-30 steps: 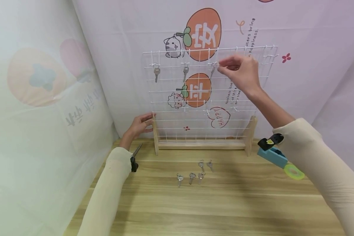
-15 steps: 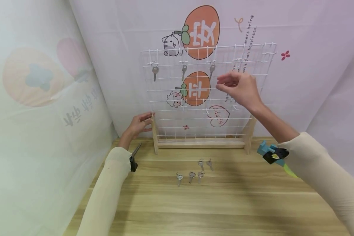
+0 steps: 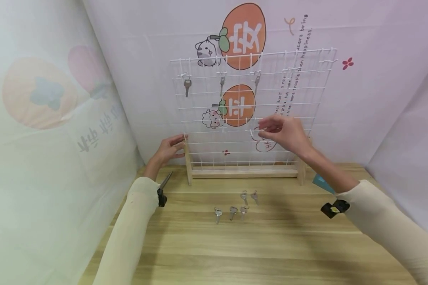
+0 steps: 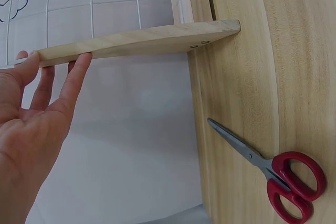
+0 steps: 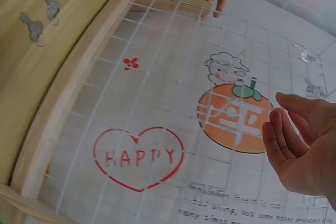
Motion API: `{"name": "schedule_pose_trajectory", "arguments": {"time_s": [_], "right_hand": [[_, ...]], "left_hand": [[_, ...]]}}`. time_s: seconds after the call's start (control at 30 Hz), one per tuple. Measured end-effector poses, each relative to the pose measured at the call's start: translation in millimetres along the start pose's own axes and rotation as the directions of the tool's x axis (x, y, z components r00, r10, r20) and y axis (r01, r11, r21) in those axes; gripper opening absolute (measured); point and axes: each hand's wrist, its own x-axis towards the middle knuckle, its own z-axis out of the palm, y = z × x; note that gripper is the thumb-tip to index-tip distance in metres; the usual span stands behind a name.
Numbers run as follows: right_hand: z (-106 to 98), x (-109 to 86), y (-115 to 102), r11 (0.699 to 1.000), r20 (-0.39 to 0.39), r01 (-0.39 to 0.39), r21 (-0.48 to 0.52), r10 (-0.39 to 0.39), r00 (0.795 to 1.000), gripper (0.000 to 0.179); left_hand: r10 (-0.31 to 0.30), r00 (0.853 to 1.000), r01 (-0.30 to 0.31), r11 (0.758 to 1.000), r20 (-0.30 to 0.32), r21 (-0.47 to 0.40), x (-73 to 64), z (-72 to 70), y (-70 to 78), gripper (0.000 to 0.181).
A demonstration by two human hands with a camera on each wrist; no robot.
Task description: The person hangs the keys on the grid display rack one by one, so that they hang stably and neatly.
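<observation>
A white wire grid rack (image 3: 214,108) stands on wooden supports, with three keys hanging from its upper hooks; one is the left key (image 3: 187,86). My left hand (image 3: 170,149) holds the rack's left wooden side post (image 4: 131,43), thumb and fingertips at its upper end. My right hand (image 3: 287,132) is in front of the lower right part of the grid, with nothing in it and its fingers loosely bent. Near its fingertips is a lower white hook (image 3: 251,132). Several keys with small rings, among them a front key (image 3: 218,215), lie on the table before the rack.
Red-handled scissors (image 4: 278,174) lie on the wooden table (image 3: 214,253) left of the rack. A blue object (image 3: 322,183) is partly hidden behind the right forearm. Printed cloth (image 3: 157,79) hangs behind the rack and at both sides.
My right hand has left the third hanging key and moved down along the grid to the lower hooks. That key now hangs freely. The left hand has stayed at the post.
</observation>
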Motion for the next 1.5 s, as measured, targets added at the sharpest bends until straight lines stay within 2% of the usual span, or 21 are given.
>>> {"name": "schedule_pose_trajectory", "arguments": {"time_s": [0.2, 0.37, 0.67, 0.87, 1.0, 1.23, 1.5], "right_hand": [[18.7, -15.3, 14.5, 1.0, 0.086, -0.005, -0.006, 0.005, 0.996, 0.027], [37.4, -27.7, 29.2, 0.999, 0.172, -0.042, -0.007, 0.043, 0.984, 0.026], [77.8, -52.0, 64.0, 0.999, 0.244, -0.038, 0.013, 0.034, 0.969, 0.02], [105.3, -72.5, 85.3, 0.999, 0.278, -0.037, 0.001, 0.036, 0.96, 0.02], [122.2, -83.4, 95.4, 0.998, 0.31, -0.07, -0.008, 0.069, 0.948, 0.02], [145.2, -88.0, 107.8, 0.99, 0.359, -0.135, -0.029, 0.136, 0.924, 0.024], [163.2, -87.6, 113.6, 0.992, 0.405, -0.124, -0.038, 0.128, 0.905, 0.024]], "left_hand": [[0.0, 1.0, 0.0, 1.0, 0.007, -0.006, -0.9, -0.9, -1.8, 0.05], [-0.001, 1.0, 0.001, 1.0, 0.003, -0.015, 0.4, -1.1, -2.9, 0.05], [0.015, 0.999, -0.014, 0.999, 0.038, -0.033, -3.0, 0.7, 3.3, 0.051], [0.006, 1.0, -0.005, 1.0, 0.011, -0.025, 1.0, -0.8, 0.2, 0.05], [-0.002, 1.0, 0.002, 1.0, 0.002, -0.016, 2.8, -2.2, -3.4, 0.05], [0.007, 1.0, -0.007, 1.0, -0.006, 0.009, 4.5, -2.5, -5.6, 0.049], [0.006, 1.0, -0.006, 1.0, 0.004, -0.011, 3.8, -3.7, -5.0, 0.048]]}}
